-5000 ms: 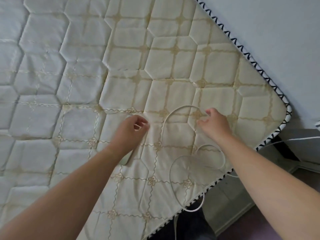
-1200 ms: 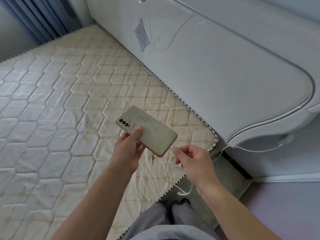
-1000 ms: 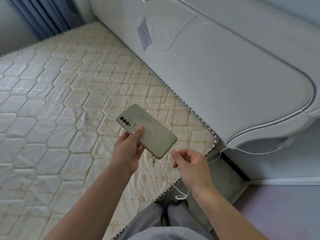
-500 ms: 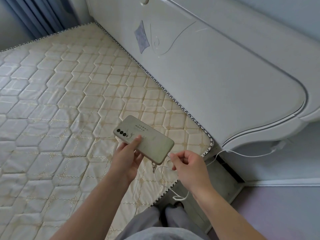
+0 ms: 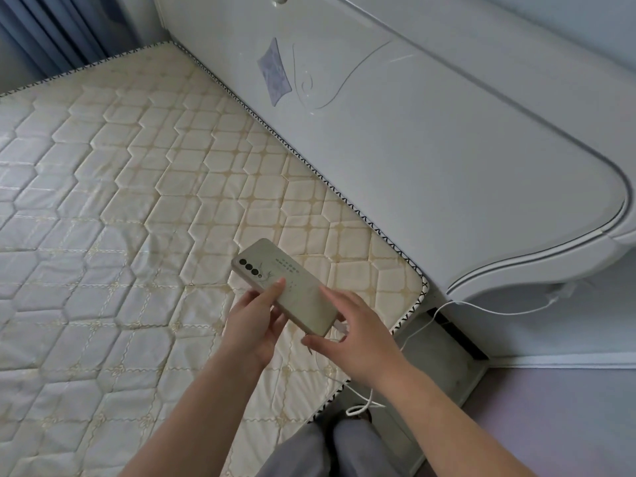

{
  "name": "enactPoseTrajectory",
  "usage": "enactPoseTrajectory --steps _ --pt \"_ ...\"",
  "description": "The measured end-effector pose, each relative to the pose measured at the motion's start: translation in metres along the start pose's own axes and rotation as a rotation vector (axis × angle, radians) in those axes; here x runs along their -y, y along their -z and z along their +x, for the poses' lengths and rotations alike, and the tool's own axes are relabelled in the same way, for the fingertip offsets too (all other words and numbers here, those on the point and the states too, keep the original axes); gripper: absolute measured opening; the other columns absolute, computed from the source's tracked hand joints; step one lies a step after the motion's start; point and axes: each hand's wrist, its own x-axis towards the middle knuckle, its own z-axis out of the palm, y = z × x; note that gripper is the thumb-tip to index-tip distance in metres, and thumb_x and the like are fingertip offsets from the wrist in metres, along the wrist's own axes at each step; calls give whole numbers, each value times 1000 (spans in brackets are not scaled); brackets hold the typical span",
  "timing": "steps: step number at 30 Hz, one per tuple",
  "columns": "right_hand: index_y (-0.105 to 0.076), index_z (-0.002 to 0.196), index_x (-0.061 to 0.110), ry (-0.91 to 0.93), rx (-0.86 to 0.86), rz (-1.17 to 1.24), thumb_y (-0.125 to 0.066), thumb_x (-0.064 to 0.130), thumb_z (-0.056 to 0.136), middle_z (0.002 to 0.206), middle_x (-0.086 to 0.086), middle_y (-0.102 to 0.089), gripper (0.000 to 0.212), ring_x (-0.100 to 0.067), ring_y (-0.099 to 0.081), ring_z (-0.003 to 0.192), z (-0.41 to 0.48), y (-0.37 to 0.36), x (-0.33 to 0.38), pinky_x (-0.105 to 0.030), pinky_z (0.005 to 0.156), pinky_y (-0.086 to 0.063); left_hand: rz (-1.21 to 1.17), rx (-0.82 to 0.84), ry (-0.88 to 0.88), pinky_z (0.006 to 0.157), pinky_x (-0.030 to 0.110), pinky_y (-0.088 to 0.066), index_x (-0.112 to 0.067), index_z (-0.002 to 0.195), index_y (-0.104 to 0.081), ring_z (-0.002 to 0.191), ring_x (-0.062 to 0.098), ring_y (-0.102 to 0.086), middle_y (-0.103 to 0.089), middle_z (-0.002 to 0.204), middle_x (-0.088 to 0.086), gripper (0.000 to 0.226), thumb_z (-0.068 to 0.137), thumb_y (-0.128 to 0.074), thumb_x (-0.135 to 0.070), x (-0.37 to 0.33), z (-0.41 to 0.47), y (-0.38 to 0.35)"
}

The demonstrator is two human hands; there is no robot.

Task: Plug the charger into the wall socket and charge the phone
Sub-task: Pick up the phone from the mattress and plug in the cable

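Here the left hand [image 5: 254, 325] grips a slim, matte, pale-green phone [image 5: 287, 287], back up, above the quilted mattress [image 5: 103, 235]. The right hand [image 5: 358, 335] cups its lower end, fingers loosely spread, where a thin white cable [image 5: 481, 309] trails rightward.

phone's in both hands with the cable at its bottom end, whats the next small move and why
Probably lay the phone down on the mattress. The white cable already meets its lower end by the right hand and trails off under the headboard, so the plugging looks done, though the joint is partly hidden. The left hand can lower it.
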Motion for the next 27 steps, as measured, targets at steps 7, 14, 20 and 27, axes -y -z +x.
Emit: enactPoseTrajectory --steps 7,14,20,27 --pt "-61 122 30 -380 82 555 -77 45 67 99 11 -73 59 -5 -69 77 47 -22 -45 -14 58 -50 362 82 3 85 34 -50 -26 103 -67 103 13 -64 -70 109 -4 38 75 -65 -51 3 51 5" --pt "-75 92 16 -762 230 1013 -71 47 67 90 -7 -74 40 -10 -66 61 113 -85 -147 -15 43 -42 478 -48 5 79 32 -50 -36 95 -62 105 13 -60 -65 112 -7 20 79 -62 -47 48 137 40" --pt "-69 102 8 -899 187 1399 -61 44 78 92 -21 -71 44 -11 -61 51 184 -157 -257 -12 33 -40 674 -197 -27 80 31 -48 -31 107 -60 94 5 -61 -67 103 -10 30 80 -61 -44 115 247 87" --pt "-72 97 11 -906 160 1365 -43 48 89 87 -9 -77 47 -18 -73 70 203 -180 -328 -21 52 -54 898 -172 -50 73 21 -43 -29 117 -58 88 -4 -58 -65 100 -12 37 82 -61 -38 167 312 109"
